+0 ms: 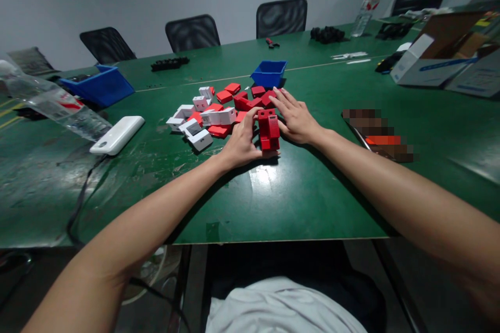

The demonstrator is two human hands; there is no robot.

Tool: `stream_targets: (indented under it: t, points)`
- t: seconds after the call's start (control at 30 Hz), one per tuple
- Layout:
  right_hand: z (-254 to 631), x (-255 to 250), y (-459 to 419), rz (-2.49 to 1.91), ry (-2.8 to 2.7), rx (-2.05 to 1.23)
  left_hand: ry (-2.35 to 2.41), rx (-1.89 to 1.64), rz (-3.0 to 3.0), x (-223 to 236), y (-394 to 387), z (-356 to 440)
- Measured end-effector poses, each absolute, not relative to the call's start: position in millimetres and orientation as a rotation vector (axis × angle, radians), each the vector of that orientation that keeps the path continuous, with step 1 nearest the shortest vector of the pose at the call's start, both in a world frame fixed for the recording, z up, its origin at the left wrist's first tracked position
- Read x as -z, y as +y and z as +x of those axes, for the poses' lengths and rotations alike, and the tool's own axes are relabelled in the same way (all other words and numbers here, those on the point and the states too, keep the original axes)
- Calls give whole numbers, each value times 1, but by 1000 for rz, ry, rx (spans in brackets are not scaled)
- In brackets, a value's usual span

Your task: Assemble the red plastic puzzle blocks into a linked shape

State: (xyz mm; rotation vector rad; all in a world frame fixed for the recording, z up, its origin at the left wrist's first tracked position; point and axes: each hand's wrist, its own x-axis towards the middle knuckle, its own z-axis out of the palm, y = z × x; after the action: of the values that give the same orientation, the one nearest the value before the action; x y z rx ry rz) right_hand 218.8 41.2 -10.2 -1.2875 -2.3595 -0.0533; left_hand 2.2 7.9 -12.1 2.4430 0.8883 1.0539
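Left hand [242,140] closed on a red block [269,132], thumb at its near end and fingers at the far end; block sits just over the near edge of the pile, and cannot tell whether it touches the bench [242,203]. Right hand [297,118] wide, fingers extended and thumb apart; fingertips lie at a red piece [266,98] on the pile's right side, contact not certain. Pile: loose red pieces [220,131] mixed with white pieces [201,140], the white mainly on the left. Small blue bin [269,75] directly behind the pile. Farther left: white device [118,135], clear bottle [72,109] lying tilted beside it, larger blue bin [105,88] beyond.
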Motion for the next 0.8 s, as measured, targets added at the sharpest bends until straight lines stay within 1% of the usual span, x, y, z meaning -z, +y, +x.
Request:
stream_targets:
  t: [0.23,0.47,0.6,0.8]
  points:
    - [219,14,49,-1449,-2418,-54,836,-1067,2445,13,9,2]
    - [214,10,64,-1429,-2457,126,853,-1069,2433,14,9,2]
    - [212,8,67,-1436,-2462,120,877,-1078,2424,15,9,2]
    - [215,-3,57,-1300,-2423,125,913,-1039,2420,15,8,1]
